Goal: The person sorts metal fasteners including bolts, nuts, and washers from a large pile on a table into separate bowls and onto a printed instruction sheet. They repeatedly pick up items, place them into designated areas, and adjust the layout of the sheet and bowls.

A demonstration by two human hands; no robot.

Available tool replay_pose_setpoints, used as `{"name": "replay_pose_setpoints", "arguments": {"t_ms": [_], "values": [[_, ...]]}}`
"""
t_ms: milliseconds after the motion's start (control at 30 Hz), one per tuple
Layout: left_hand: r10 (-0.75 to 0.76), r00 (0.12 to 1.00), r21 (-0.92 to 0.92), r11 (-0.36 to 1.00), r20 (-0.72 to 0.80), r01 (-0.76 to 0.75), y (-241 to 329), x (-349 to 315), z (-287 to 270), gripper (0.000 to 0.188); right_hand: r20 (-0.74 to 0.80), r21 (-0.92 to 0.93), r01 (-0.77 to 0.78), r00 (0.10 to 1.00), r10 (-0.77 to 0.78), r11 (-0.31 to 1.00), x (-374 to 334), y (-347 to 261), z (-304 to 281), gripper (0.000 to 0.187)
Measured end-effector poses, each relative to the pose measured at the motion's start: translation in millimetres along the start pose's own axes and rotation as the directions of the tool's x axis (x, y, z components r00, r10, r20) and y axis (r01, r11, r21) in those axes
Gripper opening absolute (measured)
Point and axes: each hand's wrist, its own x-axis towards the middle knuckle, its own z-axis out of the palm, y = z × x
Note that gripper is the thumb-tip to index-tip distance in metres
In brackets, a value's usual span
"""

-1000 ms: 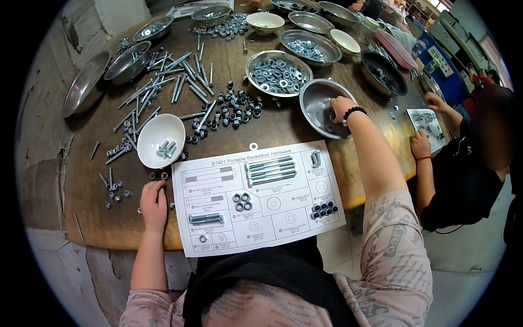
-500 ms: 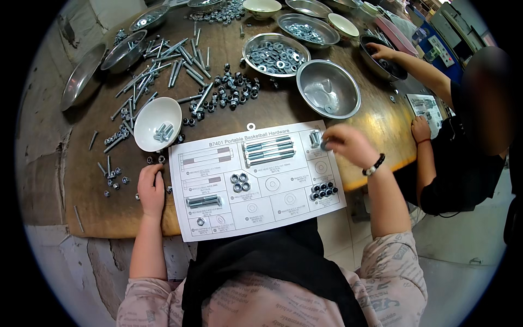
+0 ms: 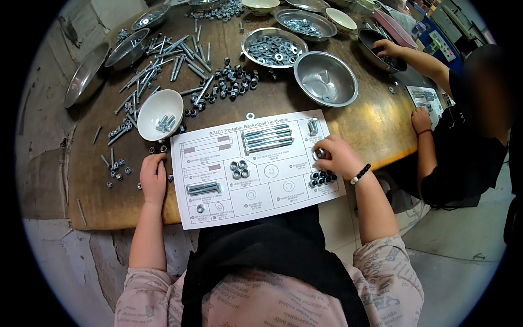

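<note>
A white printed sheet lies at the table's near edge. On it rest long bolts, shorter bolts, small bolts, four-sided groupings of nuts, black-ringed lock nuts and a single nut. My right hand is over the sheet's right side, its fingers pinching a small stack of washers against a printed box. Beside the sheet's left edge my left hand rests on the table, fingers stretched out and holding nothing.
Beyond the sheet are a white bowl of small bolts, loose nuts, scattered bolts, a steel bowl of washers and a steel bowl. At right, a co-worker's hand reaches into a dark bowl.
My right hand has come down and slightly left, bringing the washers from beside the sheet's right edge onto its right column. My left hand stays beside the sheet.
</note>
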Motion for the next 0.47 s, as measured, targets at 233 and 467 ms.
{"name": "replay_pose_setpoints", "arguments": {"t_ms": [233, 467], "values": [[0.004, 0.999, -0.014, 1.000, -0.043, -0.005, 10, 6, -1, 0.015, 0.021, 0.024, -0.091, 0.996, 0.091, 0.996, -1, 4, 5, 0.027], [-0.028, 0.996, 0.035, 0.999, -0.081, 0.031, 4, 1, -6, 0.016, -0.085, 0.105, -0.134, 0.986, 0.143, 0.985, 10, -6, -17, 0.034]]}}
